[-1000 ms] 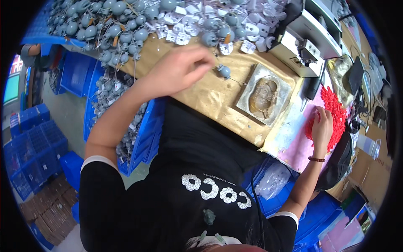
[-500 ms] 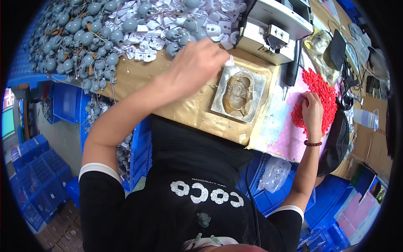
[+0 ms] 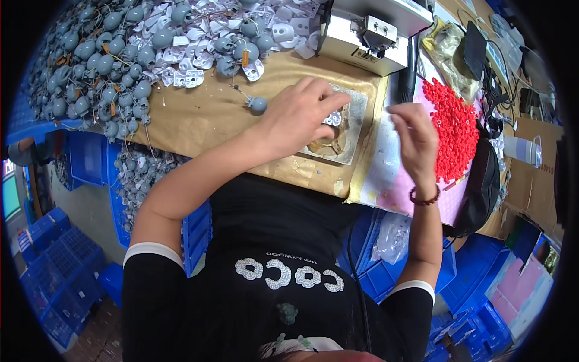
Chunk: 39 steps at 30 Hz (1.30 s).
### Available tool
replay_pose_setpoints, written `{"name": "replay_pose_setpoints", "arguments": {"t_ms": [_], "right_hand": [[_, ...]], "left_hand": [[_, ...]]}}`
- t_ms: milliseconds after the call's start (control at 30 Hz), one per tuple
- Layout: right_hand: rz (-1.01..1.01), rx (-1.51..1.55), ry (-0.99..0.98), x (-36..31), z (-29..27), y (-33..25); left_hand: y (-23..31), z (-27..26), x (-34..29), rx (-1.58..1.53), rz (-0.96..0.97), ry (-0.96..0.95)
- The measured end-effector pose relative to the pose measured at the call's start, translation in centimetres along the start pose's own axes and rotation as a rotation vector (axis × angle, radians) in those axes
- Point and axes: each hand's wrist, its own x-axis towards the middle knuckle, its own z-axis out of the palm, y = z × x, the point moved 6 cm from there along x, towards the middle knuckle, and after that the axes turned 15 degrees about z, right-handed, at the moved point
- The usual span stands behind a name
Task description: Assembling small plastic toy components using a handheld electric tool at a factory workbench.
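My left hand point(image 3: 295, 117) is over the metal fixture block point(image 3: 356, 123), its thumb and fingers closed around a small white plastic part point(image 3: 332, 118). The block has a brownish recess, partly covered by that hand. To the right, my right hand point(image 3: 417, 136) hovers between the block and a heap of small red parts point(image 3: 449, 130). Its fingers are bent towards the thumb; anything between their tips is too small to make out. Left of my left hand, a grey ball with a wire point(image 3: 257, 106) lies on the brown paper point(image 3: 199, 120).
Many grey balls with wires point(image 3: 90, 60) and white plastic parts point(image 3: 187, 57) are piled at the back left. A white machine point(image 3: 362, 45) stands behind the block, with a black screwdriver point(image 3: 408, 72) beside it. A black pouch point(image 3: 476, 199) lies at the right edge.
My left hand has moved down and right onto the fixture block. My right hand has come left, away from the red heap. A grey ball now lies apart on the brown paper.
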Motion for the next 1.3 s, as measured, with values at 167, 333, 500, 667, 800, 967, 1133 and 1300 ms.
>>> {"name": "replay_pose_setpoints", "arguments": {"t_ms": [167, 333, 500, 667, 800, 967, 1133, 1300], "right_hand": [[-0.111, 0.109, -0.057, -0.3, 5.3, -1.9], [-0.267, -0.087, 0.053, -0.4, 7.3, -2.6], [-0.218, -0.153, 0.232, -0.2, 4.7, -1.2], [-0.133, -0.415, 0.095, -1.0, 4.3, 2.8], [-0.116, -0.448, 0.040, -1.1, 4.4, 3.1], [0.091, -0.339, -0.009, -0.7, 3.8, 3.7], [0.005, -0.026, 0.067, 0.0, 2.0, 0.4], [-0.316, -0.098, -0.002, -0.5, 5.5, -3.6]], "left_hand": [[0.0, -4.4, -4.0, 0.040, -0.136, 0.227], [-2.3, -7.7, -9.2, 0.212, -0.324, 0.385], [-4.7, -10.5, -9.1, 0.356, -0.304, 0.414], [-8.3, -12.8, -4.7, 0.494, -0.106, 0.320], [-11.5, -13.6, -1.2, 0.658, -0.035, 0.107], [-12.4, -15.3, -1.8, 0.664, -0.206, 0.032], [-15.1, -18.0, -0.4, 0.741, -0.014, 0.117], [-20.1, -17.5, 0.4, 0.808, -0.051, -0.070]]}}
